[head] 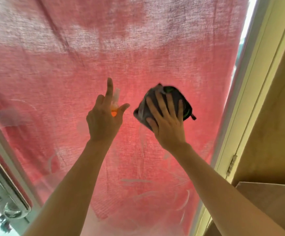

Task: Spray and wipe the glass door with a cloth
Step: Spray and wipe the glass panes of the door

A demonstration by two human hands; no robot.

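Glass door (155, 193): right grip (167, 123) flat-fingered presses cloth (155, 103) mid-pane; left grip (104, 120) holds spray bottle (115, 101)

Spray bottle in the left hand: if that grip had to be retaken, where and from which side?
Grip the spray bottle round its body below the clear nozzle, coming from the near side with the palm toward the glass door. It stands upright and slim, nozzle up; the left hand holds it so, index finger raised. Judgement only.

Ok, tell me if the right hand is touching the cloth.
Touching. The head view shows the right hand spread flat over the dark cloth, its fingers lying directly on the fabric with no gap.
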